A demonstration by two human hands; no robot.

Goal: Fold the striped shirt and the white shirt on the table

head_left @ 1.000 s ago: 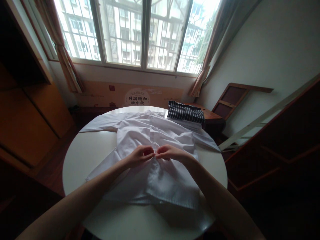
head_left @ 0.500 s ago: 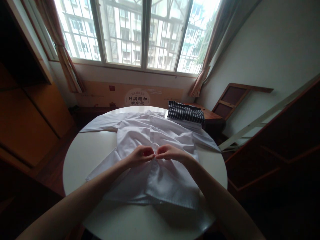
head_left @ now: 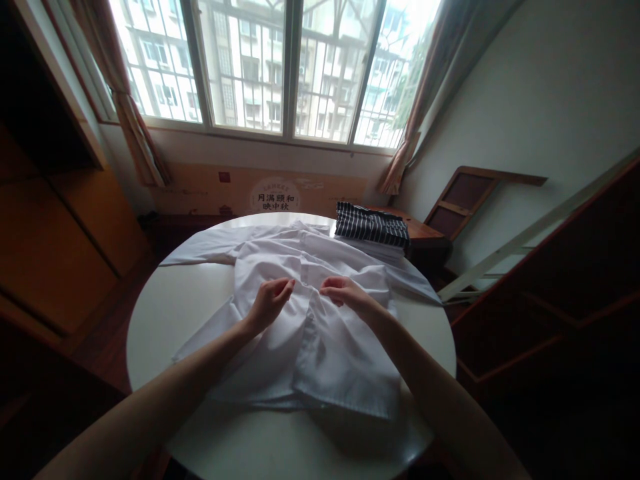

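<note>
A white button-up shirt (head_left: 273,347) lies front up on the round white table (head_left: 165,313), its sleeves spread to both sides and its collar at the far end. Over the left half of the shirt front is my left hand (head_left: 273,297), its fingers curled together with nothing visible in them. My right hand (head_left: 345,292) pinches at the edge of the front placket, where the cloth rises in a small fold by the fingertips. A gap separates the two hands. The lower part of the placket runs down between my forearms, its two sides overlapping.
A dark striped folded cloth (head_left: 371,224) rests on pale folded fabric at the table's back right. Beyond it stand a wooden bench (head_left: 425,227) and a leaning wooden frame (head_left: 463,193). A printed orange box panel (head_left: 200,190) lies below the window (head_left: 290,67).
My hands were together at the placket and are now apart. The left has moved left and slightly away from me; the right has shifted a little right and farther up the shirt.
</note>
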